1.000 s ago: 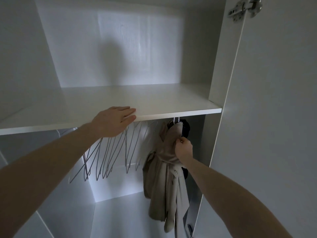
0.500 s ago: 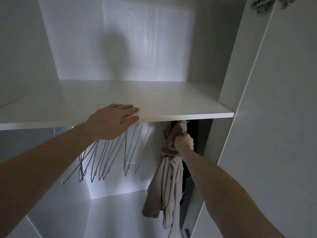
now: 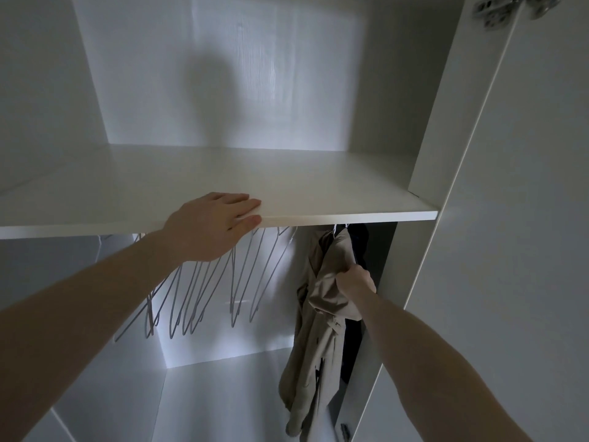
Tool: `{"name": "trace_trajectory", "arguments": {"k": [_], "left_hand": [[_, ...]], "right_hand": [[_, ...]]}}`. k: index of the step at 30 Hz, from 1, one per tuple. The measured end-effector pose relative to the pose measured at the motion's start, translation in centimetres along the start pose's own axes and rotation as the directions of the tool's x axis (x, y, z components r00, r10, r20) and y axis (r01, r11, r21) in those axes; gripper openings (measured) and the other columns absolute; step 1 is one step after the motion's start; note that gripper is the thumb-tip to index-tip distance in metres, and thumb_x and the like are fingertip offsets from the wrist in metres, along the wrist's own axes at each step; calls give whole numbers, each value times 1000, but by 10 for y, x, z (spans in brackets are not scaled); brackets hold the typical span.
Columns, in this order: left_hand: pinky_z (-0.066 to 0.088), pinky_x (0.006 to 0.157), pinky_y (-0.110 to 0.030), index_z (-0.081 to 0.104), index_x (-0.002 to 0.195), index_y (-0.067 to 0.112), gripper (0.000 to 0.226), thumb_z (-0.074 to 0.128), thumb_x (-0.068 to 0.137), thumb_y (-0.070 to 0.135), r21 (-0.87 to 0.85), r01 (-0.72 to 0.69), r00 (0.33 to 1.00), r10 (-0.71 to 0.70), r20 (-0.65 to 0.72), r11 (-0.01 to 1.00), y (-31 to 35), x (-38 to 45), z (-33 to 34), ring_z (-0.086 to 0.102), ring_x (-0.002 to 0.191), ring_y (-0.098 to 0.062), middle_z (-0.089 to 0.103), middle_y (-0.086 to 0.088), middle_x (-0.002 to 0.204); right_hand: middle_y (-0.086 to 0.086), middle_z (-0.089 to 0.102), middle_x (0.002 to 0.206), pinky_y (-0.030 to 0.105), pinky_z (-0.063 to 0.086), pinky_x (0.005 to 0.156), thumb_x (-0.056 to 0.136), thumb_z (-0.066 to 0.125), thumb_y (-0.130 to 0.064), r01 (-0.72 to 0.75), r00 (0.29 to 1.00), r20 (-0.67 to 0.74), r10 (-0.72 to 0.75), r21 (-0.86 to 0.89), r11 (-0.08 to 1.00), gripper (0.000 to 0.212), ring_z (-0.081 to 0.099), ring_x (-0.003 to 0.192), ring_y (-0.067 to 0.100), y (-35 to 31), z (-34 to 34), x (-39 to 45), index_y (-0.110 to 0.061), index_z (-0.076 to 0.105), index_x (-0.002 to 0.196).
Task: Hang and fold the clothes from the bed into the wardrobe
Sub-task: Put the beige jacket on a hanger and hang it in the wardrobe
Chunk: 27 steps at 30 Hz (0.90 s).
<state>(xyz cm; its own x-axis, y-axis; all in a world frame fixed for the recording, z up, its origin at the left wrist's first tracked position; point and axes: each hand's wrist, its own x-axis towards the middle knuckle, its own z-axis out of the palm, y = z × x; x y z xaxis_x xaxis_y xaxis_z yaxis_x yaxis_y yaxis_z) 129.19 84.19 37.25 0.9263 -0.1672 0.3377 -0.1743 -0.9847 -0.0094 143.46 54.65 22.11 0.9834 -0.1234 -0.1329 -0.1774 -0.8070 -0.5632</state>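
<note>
A: What is gripped by the right hand (image 3: 356,281)?

B: The beige coat (image 3: 322,301) is clutched in its curled fingers, below the collar. The coat is hung at the rail's right end, just above that hand, with a dark garment (image 3: 358,247) behind it.

A: And the left hand (image 3: 213,225)?

B: It is laid flat on the shelf (image 3: 318,193) edge, fingers straight, nothing held. Empty wire hangers (image 3: 242,282) are seen just below it.

A: What has changed?

B: A second ago the collar was pinched near the hook; now the grip has been shifted lower down the cloth. The coat is judged to be hung already and merely being straightened.
</note>
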Motion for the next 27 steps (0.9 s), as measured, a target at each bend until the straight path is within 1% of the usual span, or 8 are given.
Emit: {"name": "trace_trajectory", "arguments": {"k": [8,13,15,18,20,23,25,27], "left_hand": [[29,123,-39,37,158,30,60,19,107,55,28,-34,999,34,10,999,-2,2,2,36,149,-18,41,5,162],[31,122,-42,39,157,27,69,9,104,61,39,-36,999,35,32,999,-1,0,-1,41,144,-23,42,2,160],[30,123,-44,36,158,28,71,7,103,62,40,-25,998,23,50,999,-2,0,-1,39,146,-25,39,0,162],[30,123,-47,32,159,30,76,1,100,66,49,-20,998,17,68,999,-3,1,-2,37,148,-26,36,0,164],[31,122,-48,32,159,30,79,-1,98,68,39,-23,997,20,69,999,-2,0,-2,37,148,-27,37,0,164],[32,122,-49,33,159,30,78,0,99,67,36,-29,997,27,67,999,-1,-1,-3,38,148,-28,38,-1,163],[31,122,-48,33,159,29,74,2,102,64,39,-26,997,23,67,999,1,-1,-4,38,148,-28,37,-1,164],[29,124,-48,29,161,30,72,3,103,62,54,-28,997,24,74,998,2,-1,-3,36,150,-27,34,-1,166]], "right_hand": [[16,53,143,45,53,102,101,54,-29,-24,1000,-19,25,27,999,57,56,127,36,0,7,-10,-6,40,151],[15,35,156,50,34,118,101,54,-31,4,999,-45,-5,-19,1000,67,36,142,36,-10,12,-26,-8,26,158],[10,38,152,50,31,119,100,53,-28,102,984,-148,-103,-14,995,57,36,141,33,-19,17,-38,-13,35,153],[1,54,134,42,37,113,98,57,-22,370,898,-263,-352,24,929,31,48,127,25,-33,35,-58,-20,57,130],[0,62,120,38,50,100,98,61,-21,421,901,-185,-392,158,893,21,59,114,22,-44,53,-69,-17,62,119],[0,67,122,27,50,90,101,62,-33,236,960,64,-272,337,912,33,65,110,18,-61,82,-77,-17,60,129],[2,65,132,27,48,93,103,58,-42,131,961,183,-206,354,926,44,63,117,19,-73,98,-75,-15,56,138],[5,63,139,31,47,105,103,57,-46,93,954,235,-186,359,929,53,60,126,22,-84,111,-71,-13,51,144]]}}
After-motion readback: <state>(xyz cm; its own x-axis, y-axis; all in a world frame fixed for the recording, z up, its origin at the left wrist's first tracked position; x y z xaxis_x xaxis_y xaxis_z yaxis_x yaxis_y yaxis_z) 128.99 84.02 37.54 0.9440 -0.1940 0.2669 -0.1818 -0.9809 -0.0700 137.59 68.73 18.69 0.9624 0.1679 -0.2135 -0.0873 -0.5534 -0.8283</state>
